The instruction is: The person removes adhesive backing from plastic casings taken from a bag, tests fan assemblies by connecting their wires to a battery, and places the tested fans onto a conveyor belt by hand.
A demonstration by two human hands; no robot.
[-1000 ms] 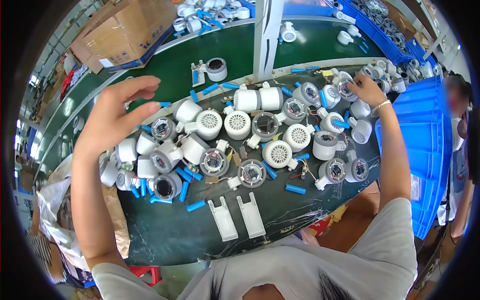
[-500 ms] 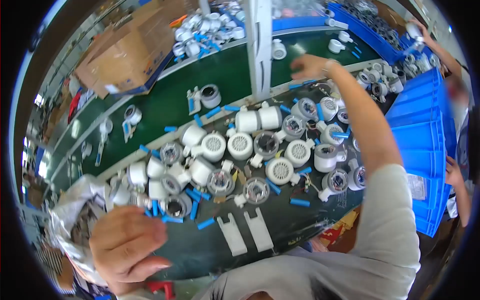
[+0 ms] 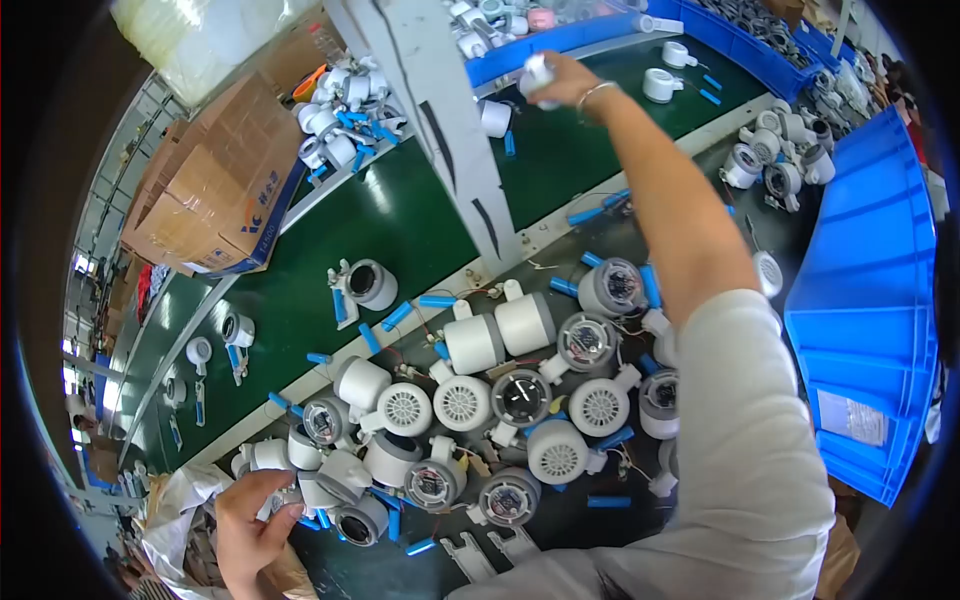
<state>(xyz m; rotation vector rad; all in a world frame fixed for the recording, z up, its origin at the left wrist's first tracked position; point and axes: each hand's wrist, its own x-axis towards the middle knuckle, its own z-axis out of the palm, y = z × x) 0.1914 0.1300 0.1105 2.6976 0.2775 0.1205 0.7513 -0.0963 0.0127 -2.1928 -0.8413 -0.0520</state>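
Observation:
My right hand point(image 3: 568, 82) reaches far over the green conveyor belt, its fingers closed on a white round housing point(image 3: 537, 72), partly blurred. Beside that hand, another white housing point(image 3: 494, 118) rests on the belt near a blue cylinder. My left hand point(image 3: 250, 525) is low at the left, thumb and forefinger curled toward each other around a small greyish thing I cannot make out. Close to it lie white housings point(image 3: 388, 460), some with grilles and some showing wiring inside. Blue battery-like cylinders point(image 3: 609, 502) are scattered among them. Two white handle shells point(image 3: 468, 556) lie at the front edge.
A grey metal post point(image 3: 440, 120) rises between the dark worktable and the belt point(image 3: 440, 215). A cardboard box point(image 3: 215, 185) stands beyond the belt. Blue crates point(image 3: 865, 310) stand at the right, and a white sack point(image 3: 180, 530) is by my left hand.
My right hand has moved left and farther out over the belt and now grips a white housing. My left hand has moved lower. The view has shifted, with the post now tilted.

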